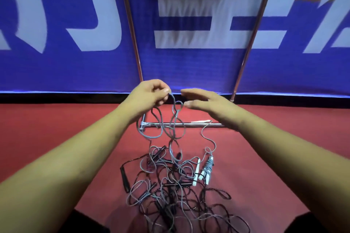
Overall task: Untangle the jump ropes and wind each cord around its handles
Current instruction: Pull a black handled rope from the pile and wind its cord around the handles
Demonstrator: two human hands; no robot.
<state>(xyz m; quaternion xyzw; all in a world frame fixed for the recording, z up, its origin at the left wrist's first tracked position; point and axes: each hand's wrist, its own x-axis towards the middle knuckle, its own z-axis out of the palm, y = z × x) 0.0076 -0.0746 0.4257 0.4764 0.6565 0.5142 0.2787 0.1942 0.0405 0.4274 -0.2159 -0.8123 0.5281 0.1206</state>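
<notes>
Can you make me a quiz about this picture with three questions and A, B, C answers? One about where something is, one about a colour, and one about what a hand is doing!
1. Where does the tangled pile of ropes lie?
A. on a table
B. on the red floor
C. in a box

2. What colour is the cord held up in the air?
A. grey
B. yellow
C. green

3. What is the left hand doing?
A. lying flat on the floor
B. pinching the cord
C. holding a ball

Answers:
1 B, the pile lies on the red floor below the arms.
2 A, the raised loops look grey.
3 B, its fingertips pinch the cord's top, and the right hand hovers open beside it.
</notes>
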